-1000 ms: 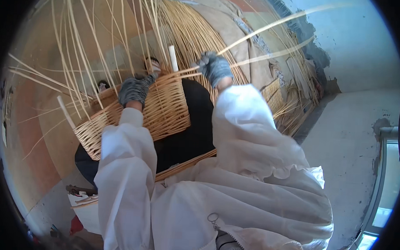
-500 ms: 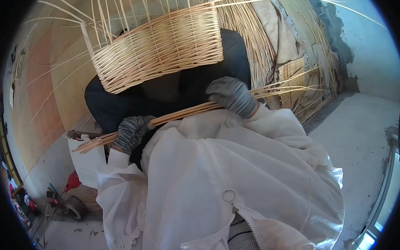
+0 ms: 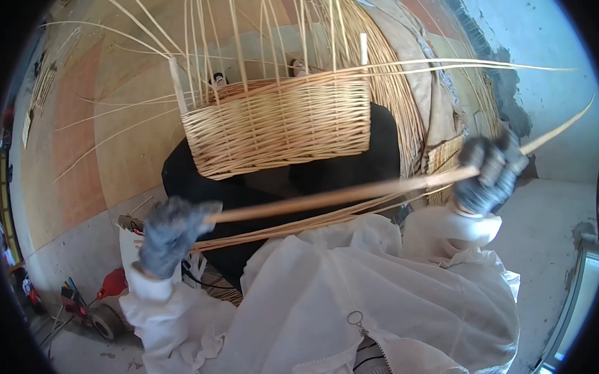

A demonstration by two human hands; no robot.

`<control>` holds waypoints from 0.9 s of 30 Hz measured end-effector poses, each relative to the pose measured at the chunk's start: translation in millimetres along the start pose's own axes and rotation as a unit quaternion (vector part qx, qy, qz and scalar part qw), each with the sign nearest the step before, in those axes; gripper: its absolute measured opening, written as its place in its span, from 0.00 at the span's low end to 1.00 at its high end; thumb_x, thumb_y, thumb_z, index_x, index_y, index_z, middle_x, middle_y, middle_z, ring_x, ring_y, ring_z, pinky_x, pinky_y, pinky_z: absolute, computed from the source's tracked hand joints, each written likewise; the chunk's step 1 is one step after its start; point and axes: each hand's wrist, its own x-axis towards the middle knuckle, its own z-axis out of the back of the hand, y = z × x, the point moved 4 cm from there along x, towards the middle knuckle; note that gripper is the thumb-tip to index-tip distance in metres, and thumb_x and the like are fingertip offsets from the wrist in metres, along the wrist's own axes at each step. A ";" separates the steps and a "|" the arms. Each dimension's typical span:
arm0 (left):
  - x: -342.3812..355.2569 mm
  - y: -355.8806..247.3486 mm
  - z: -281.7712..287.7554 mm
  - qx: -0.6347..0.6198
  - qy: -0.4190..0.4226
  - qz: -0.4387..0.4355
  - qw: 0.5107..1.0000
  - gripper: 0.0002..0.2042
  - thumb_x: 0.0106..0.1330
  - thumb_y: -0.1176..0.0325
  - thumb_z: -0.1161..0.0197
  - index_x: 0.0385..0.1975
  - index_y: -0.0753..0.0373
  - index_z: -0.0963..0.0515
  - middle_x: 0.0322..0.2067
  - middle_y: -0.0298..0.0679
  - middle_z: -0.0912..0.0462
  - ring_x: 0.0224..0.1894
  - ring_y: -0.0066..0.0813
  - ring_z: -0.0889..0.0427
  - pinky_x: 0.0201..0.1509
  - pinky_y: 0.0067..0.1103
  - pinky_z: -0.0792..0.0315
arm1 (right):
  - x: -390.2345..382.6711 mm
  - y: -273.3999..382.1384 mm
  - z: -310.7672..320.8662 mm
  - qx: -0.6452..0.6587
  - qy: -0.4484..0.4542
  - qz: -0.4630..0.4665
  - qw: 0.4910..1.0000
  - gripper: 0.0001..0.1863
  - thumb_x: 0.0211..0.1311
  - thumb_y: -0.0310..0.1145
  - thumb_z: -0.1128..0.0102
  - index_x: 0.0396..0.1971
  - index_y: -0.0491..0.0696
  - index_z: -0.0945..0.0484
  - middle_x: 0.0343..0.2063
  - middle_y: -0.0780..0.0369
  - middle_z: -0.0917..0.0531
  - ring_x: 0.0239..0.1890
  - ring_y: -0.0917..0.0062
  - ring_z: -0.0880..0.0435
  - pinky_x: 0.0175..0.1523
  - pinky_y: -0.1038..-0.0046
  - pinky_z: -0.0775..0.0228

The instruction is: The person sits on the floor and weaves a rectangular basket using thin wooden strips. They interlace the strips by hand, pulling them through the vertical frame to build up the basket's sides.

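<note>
Both hands wear grey knitted gloves. My left hand [image 3: 172, 238] is closed round one end of a bundle of thin wicker rods [image 3: 339, 198], blurred by motion. Further along the same bundle, my right hand [image 3: 491, 170] is closed on it, and the tips stick out past that hand to the upper right. The bundle slants up to the right across my lap. More loose rods [image 3: 278, 234] lie over my lap beneath it. Beyond my hands a half-woven wicker basket [image 3: 282, 127] rests on the dark cloth [image 3: 213, 197] over my knees, its long upright stakes pointing away from me.
A large pile of wicker rods [image 3: 382, 78] lies behind the basket at right, beside a beige cloth [image 3: 435, 93]. A small woven panel [image 3: 444, 156] lies near my right hand. At lower left are a red object [image 3: 113, 283] and a wheel [image 3: 102, 324]. A wall [image 3: 547, 83] stands at right.
My hands have moved apart and lifted a bundle of rods off my lap, the right hand going up and right. Other rods stay on the lap. The basket appears lower and further right.
</note>
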 end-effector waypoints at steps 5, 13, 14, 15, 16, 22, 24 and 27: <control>28.1 51.9 -29.8 0.283 -0.200 0.049 0.937 0.12 0.59 0.62 0.41 0.35 0.64 0.23 0.23 0.37 0.23 0.22 0.23 0.28 0.27 0.18 0.32 | 24.3 -129.0 -30.2 -0.032 -0.014 -0.278 0.960 0.13 0.57 0.39 0.45 0.28 0.43 0.26 0.24 0.57 0.21 0.26 0.73 0.20 0.31 0.76 0.25; 35.8 176.5 -46.3 -0.260 -0.317 0.368 0.835 0.21 0.66 0.54 0.52 0.44 0.69 0.28 0.36 0.39 0.23 0.38 0.28 0.25 0.44 0.21 0.29 | 81.7 -188.6 24.0 -0.127 -0.105 -0.258 0.952 0.17 0.54 0.38 0.41 0.32 0.36 0.26 0.28 0.52 0.20 0.31 0.67 0.18 0.34 0.71 0.21; 38.9 176.3 -53.5 -0.286 -0.310 0.378 0.824 0.21 0.66 0.55 0.52 0.45 0.69 0.29 0.37 0.40 0.23 0.39 0.27 0.25 0.45 0.21 0.30 | 80.2 -197.0 26.0 -0.127 -0.109 -0.257 0.952 0.18 0.54 0.39 0.40 0.32 0.36 0.26 0.27 0.52 0.20 0.30 0.67 0.18 0.34 0.71 0.21; 42.4 175.9 -56.8 -0.312 -0.303 0.389 0.812 0.22 0.66 0.55 0.53 0.47 0.69 0.30 0.39 0.41 0.24 0.41 0.27 0.25 0.47 0.21 0.31 | 78.3 -204.9 26.9 -0.128 -0.113 -0.257 0.951 0.18 0.53 0.39 0.40 0.32 0.36 0.26 0.26 0.52 0.20 0.30 0.67 0.18 0.34 0.71 0.21; 42.2 173.4 -56.1 -0.334 -0.302 0.401 0.798 0.22 0.66 0.55 0.53 0.49 0.69 0.30 0.41 0.42 0.24 0.43 0.26 0.26 0.48 0.21 0.31 | 76.9 -211.3 25.7 -0.124 -0.111 -0.258 0.952 0.19 0.53 0.39 0.39 0.32 0.36 0.26 0.26 0.52 0.20 0.30 0.66 0.18 0.33 0.70 0.21; 34.0 181.1 -56.5 -0.414 -0.307 0.402 0.757 0.24 0.65 0.53 0.53 0.52 0.69 0.34 0.46 0.44 0.28 0.48 0.29 0.29 0.53 0.23 0.35 | 70.6 -220.3 17.8 -0.146 -0.120 -0.291 0.938 0.20 0.51 0.44 0.38 0.29 0.40 0.26 0.27 0.55 0.21 0.29 0.69 0.19 0.32 0.73 0.23; 36.4 179.2 -56.5 -0.420 -0.308 0.417 0.745 0.24 0.65 0.54 0.53 0.52 0.69 0.34 0.45 0.44 0.27 0.48 0.29 0.29 0.53 0.23 0.35 | 63.8 -218.9 21.9 -0.155 -0.160 -0.253 0.941 0.20 0.51 0.45 0.38 0.29 0.40 0.26 0.27 0.55 0.21 0.29 0.68 0.19 0.32 0.72 0.23; 31.8 185.3 -55.6 -0.389 -0.304 0.444 0.748 0.23 0.65 0.54 0.52 0.51 0.69 0.32 0.45 0.43 0.27 0.47 0.29 0.28 0.53 0.23 0.35 | 67.8 -225.6 14.7 -0.102 -0.105 -0.293 0.945 0.17 0.52 0.41 0.38 0.31 0.40 0.25 0.29 0.51 0.21 0.32 0.64 0.19 0.35 0.67 0.21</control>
